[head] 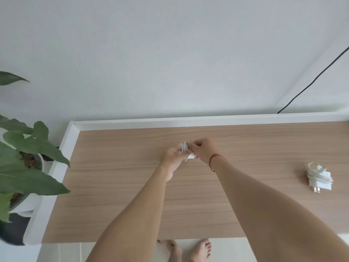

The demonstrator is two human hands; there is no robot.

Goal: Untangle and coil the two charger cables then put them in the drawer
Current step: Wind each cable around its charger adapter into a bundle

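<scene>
Over the middle of the wooden tabletop (122, 186) my left hand (171, 159) grips a white charger (184, 149) with its cable wound in tight loops around it. My right hand (201, 149), with a red string on the wrist, pinches the cable's end at the top of that bundle. A second white charger (320, 177), its cable coiled around the plug block and its prongs pointing toward me, lies alone on the tabletop at the far right. No drawer shows in this view.
A white raised rim (188, 120) runs along the table's back and left edges against a white wall. A leafy potted plant (24, 154) stands left of the table. A black cord (311, 80) runs down the wall at the back right. Bare feet (188, 250) stand at the near edge.
</scene>
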